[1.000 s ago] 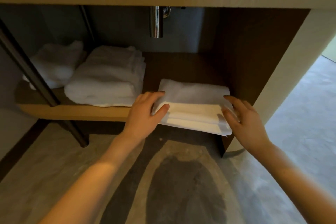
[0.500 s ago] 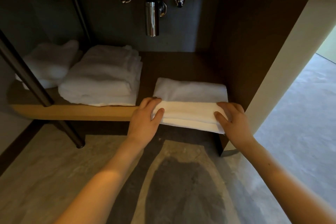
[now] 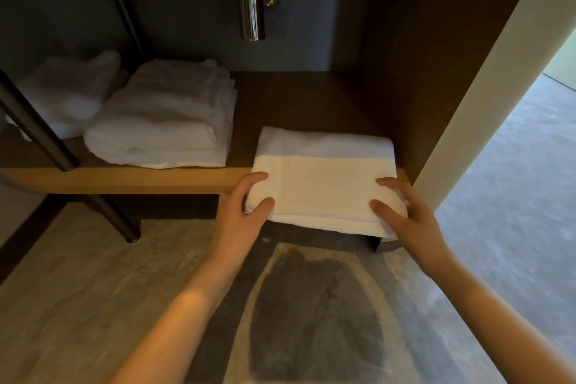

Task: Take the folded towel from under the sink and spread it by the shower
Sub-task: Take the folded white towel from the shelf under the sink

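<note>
While both hands hold it, the folded towel [image 3: 324, 184] lies between them on the front edge of the wooden shelf [image 3: 124, 179], and its near part stands out past that edge. The left hand [image 3: 240, 215] grips the left end and the right hand [image 3: 408, 215] grips the right end. On each hand the thumb and one finger press on the top. The other fingers I cannot see; probably they are under the fold.

I judge the towel to be light, soft and limp. It is thick white terry cloth, folded to a flat rectangle. Held at one end only, it would sag and fall open, so the best hold is at both short ends, pinching all layers together.

Beyond the left hand sits a taller stack of white towels [image 3: 162, 121], fluffy and rounded at the folds. Far above the hands hangs a shiny metal drain pipe [image 3: 251, 6].
</note>
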A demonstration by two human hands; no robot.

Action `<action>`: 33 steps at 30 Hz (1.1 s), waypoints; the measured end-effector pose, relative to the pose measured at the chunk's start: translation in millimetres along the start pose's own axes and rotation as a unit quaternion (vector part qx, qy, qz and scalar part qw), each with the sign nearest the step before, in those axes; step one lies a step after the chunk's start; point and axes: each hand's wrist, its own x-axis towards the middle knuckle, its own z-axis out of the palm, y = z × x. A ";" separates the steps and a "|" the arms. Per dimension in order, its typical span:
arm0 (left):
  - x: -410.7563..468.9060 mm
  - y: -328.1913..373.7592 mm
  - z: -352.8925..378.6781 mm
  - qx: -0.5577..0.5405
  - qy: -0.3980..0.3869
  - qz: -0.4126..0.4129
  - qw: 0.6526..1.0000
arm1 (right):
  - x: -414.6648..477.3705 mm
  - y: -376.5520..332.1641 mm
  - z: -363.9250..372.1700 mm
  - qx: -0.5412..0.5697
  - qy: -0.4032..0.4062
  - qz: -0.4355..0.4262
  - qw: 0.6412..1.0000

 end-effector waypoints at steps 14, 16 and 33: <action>-39.8 -17.7 -11.5 -0.066 -0.285 -0.052 0.955 | -53.7 44.7 -22.4 0.076 -0.124 0.077 0.986; -46.9 -20.3 -7.6 -0.079 -0.274 -0.053 0.957 | -58.2 47.6 -24.4 0.106 -0.129 0.095 0.981; -130.5 65.1 -50.8 -0.071 -0.213 -0.200 0.954 | -152.4 -37.6 -61.6 0.158 -0.136 0.186 0.960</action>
